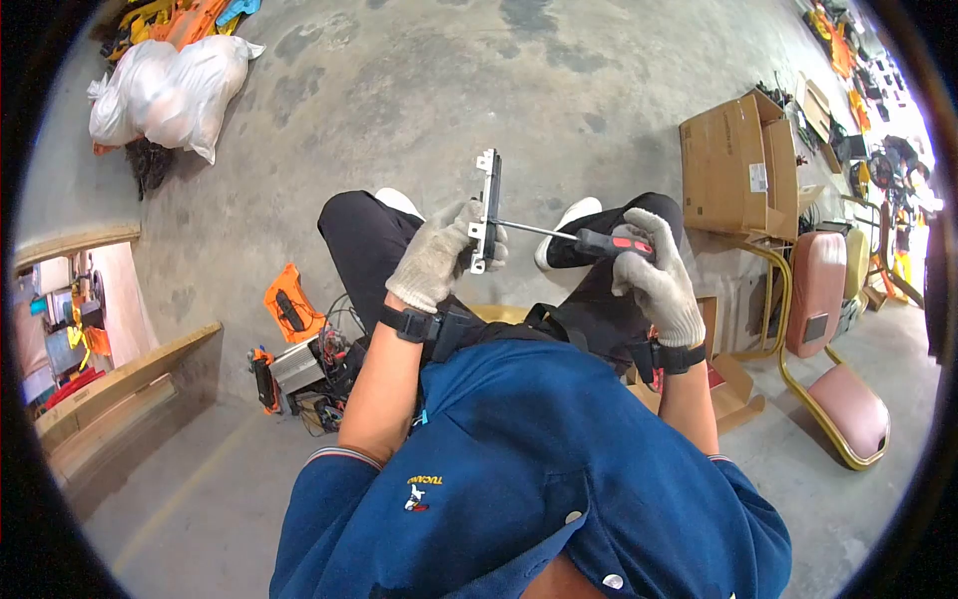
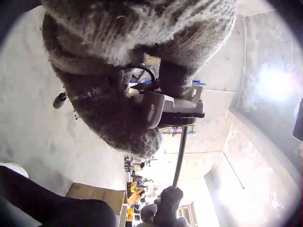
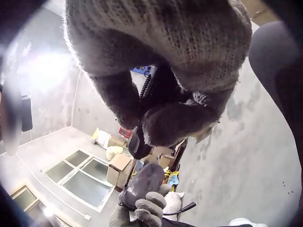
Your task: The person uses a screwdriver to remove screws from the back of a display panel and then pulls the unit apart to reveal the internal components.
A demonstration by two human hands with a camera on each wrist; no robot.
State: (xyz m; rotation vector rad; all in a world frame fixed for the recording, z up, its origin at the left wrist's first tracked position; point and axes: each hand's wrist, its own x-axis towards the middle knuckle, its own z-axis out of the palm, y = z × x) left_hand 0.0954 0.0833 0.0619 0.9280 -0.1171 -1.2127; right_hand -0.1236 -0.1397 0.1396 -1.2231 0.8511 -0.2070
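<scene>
One screwdriver [image 1: 589, 242], tip hidden, left hand [image 1: 434, 258] gripping bracket [image 1: 487, 212]

The tip of the screwdriver [image 1: 601, 244] is hidden at the bracket [image 1: 486, 215]; far right of it, clutter [image 1: 888, 150] blurs.

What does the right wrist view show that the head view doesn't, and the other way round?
Only the head view: the blue polo shirt and the metal-framed chair with a pink seat.

Only the right wrist view: a paned window in the wall.

Both: the gloved left hand, the gloved right hand gripping the screwdriver, cardboard boxes and the concrete floor. The right wrist view catches only part of the screwdriver's dark handle; whether it includes the metal bracket, I cannot tell.
</scene>
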